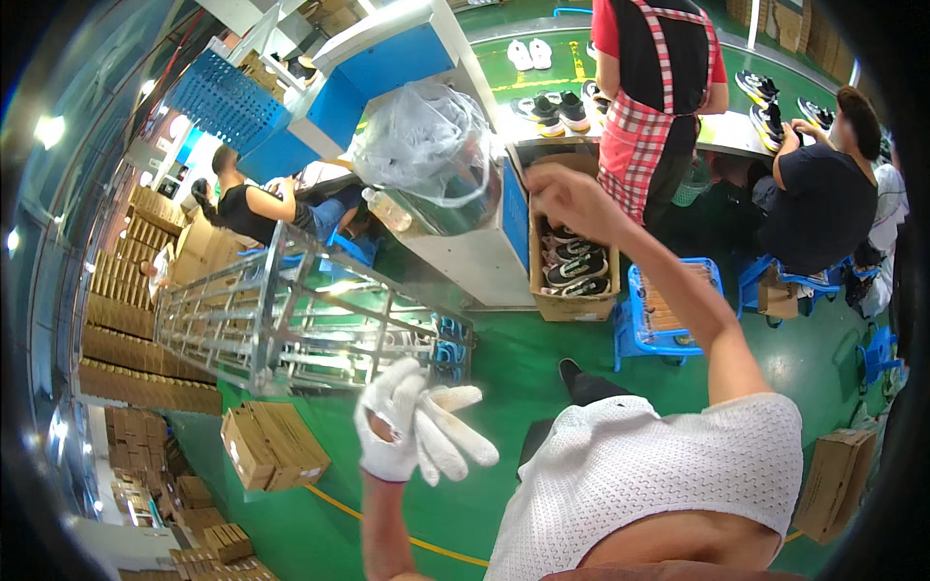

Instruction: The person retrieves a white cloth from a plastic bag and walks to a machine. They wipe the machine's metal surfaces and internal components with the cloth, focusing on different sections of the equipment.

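Observation:
My left hand [380, 426] wears a white knit glove with a hole that bares some skin. Its fingers are curled around a loose white glove [453, 436], whose limp fingers stick out to the right. Bare and stretched far forward, my right hand [576, 201] is above an open cardboard box [573, 306] at the workbench's edge. The fingers of that hand are bent inward; whether anything is between them is hidden. Inside the box lie several black-and-white sneakers [579, 268] in a row.
A metal rack [266, 320] stands to the left, a closed carton [274, 445] below it. Right of the box is a blue stool [668, 305]. A person in a checked apron [635, 155] stands at the conveyor; another person [823, 184] sits farther right. A plastic bag [426, 140] tops the white cabinet.

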Demonstrator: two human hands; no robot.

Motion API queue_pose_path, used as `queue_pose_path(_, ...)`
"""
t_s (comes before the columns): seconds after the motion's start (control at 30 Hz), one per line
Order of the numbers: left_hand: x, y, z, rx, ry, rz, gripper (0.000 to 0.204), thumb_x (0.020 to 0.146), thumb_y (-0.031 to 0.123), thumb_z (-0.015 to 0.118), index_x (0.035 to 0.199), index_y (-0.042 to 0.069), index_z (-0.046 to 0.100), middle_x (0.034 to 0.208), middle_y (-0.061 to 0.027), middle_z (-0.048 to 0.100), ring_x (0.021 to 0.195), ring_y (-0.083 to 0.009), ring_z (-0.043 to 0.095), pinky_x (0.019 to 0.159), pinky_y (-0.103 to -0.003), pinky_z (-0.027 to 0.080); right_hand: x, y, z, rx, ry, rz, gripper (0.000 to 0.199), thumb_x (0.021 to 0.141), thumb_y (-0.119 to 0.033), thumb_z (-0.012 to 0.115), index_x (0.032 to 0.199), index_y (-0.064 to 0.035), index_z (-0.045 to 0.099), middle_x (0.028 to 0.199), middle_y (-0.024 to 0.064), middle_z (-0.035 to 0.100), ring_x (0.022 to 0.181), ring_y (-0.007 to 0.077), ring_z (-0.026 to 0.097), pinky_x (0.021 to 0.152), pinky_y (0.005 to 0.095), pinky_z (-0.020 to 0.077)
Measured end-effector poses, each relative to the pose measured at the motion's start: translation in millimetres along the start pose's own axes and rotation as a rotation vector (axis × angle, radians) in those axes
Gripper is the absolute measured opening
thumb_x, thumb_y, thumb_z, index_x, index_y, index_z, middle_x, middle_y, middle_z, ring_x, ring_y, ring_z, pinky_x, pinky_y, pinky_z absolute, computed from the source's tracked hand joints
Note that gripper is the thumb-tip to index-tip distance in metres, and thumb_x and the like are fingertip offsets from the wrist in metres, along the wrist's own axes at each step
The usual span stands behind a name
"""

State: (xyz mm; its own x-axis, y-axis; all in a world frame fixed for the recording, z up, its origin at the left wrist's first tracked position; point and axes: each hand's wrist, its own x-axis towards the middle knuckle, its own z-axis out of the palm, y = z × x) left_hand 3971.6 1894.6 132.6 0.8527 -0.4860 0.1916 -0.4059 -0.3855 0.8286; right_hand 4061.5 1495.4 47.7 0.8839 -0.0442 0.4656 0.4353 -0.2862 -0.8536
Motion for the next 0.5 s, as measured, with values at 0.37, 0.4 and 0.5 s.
queue_pose_path(0.37,322.7,-10.0,-94.6,0.918,-0.489,0.662,0.023,0.090,0.014,0.065,0.112,0.008,0.067,0.138,-0.0145,0.057,0.103,-0.0288,0.064,0.089,-0.038,0.049,285.3,77.7,35.1,-0.582,-0.409,0.239,0.058,0.078,-0.024,0.076,0.122,0.0071,0.054,0.083,0.0137,0.067,0.070,0.0214,0.066,0.066,0.0340,0.0522)
queue_pose_path(0.4,336.6,-12.7,-101.1,0.975,-0.476,0.817,0.025,0.088,0.014,0.066,0.113,0.008,0.067,0.138,-0.0156,0.057,0.103,-0.0300,0.064,0.090,-0.039,0.049,295.7,73.2,36.0,-0.473,-0.449,0.289,0.051,0.079,-0.024,0.076,0.116,0.0063,0.059,0.075,0.0103,0.067,0.065,0.0188,0.065,0.062,0.0326,0.0519)
queue_pose_path(0.5,378.9,-29.2,-99.1,0.796,-0.484,0.757,0.030,0.087,0.007,0.066,0.117,0.008,0.066,0.135,-0.0185,0.058,0.105,-0.0334,0.063,0.091,-0.039,0.050,321.3,24.7,38.0,0.077,-0.305,0.262,0.022,0.089,-0.022,0.071,0.090,0.0008,0.070,0.061,0.0001,0.058,0.052,0.0073,0.054,0.050,0.0240,0.0447)
